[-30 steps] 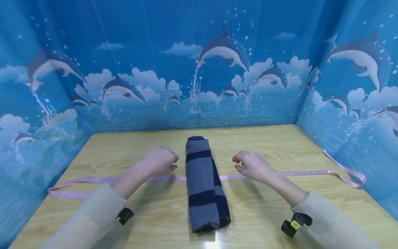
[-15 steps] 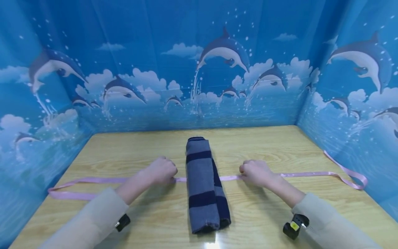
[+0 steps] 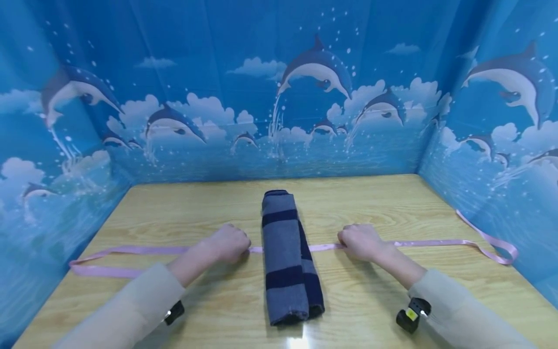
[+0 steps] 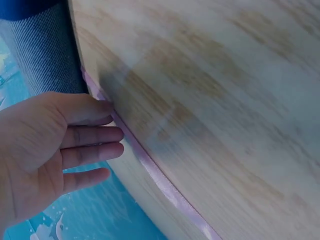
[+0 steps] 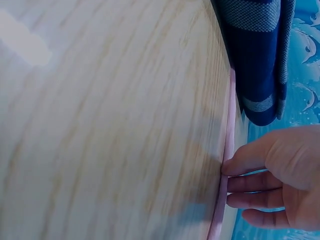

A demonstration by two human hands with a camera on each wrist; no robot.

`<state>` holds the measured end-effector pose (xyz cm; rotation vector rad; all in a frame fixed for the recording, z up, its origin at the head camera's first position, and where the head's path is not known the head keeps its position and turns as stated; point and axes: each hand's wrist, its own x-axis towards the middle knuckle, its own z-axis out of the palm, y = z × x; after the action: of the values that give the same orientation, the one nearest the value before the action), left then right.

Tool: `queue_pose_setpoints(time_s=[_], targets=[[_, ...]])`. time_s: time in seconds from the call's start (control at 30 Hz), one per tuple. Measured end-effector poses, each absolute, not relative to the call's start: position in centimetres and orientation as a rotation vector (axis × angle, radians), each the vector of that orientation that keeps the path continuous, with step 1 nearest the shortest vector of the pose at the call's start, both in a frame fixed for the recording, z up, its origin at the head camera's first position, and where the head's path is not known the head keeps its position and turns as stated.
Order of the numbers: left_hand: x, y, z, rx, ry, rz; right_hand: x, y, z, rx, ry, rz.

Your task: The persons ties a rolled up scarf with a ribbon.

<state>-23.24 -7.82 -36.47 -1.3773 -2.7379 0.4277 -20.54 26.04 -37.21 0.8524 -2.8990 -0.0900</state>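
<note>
1. One left hand (image 3: 229,244) pinches the pink ribbon (image 3: 322,247) at nine o'clock from the striped roll (image 3: 284,252).
2. One right hand (image 3: 361,241) pinches it at three o'clock.
3. The pink ribbon crosses the surface (image 3: 370,201) beneath the roll.

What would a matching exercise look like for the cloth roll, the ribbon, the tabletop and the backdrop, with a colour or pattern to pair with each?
Things:
1. Cloth roll
2. Ribbon
3. Tabletop
4. Backdrop

Colours and patterns:
A. Blue with leaping dolphins
B. Plain pink
C. Light wood grain
D. Grey with dark navy stripes

Right pairs: 1-D, 2-B, 3-C, 4-A.
</note>
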Motion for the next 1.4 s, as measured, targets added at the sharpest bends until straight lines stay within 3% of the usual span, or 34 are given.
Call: queue_pose_setpoints(time_s=[0.33,0.9,1.4], targets=[[-22.8,-7.8,-37.1,-1.381,-2.543,0.569,-20.7,25.8,-37.3,0.843,-2.897,-0.116],[-23.1,-8.1,-36.3,-1.210,-2.764,0.196,-21.2,26.1,-37.4,0.768,-2.928,0.053],[-23.5,-9.1,-36.4,-1.224,-2.631,0.254,-21.4,27.3,-36.6,0.729,-2.971,0.023]])
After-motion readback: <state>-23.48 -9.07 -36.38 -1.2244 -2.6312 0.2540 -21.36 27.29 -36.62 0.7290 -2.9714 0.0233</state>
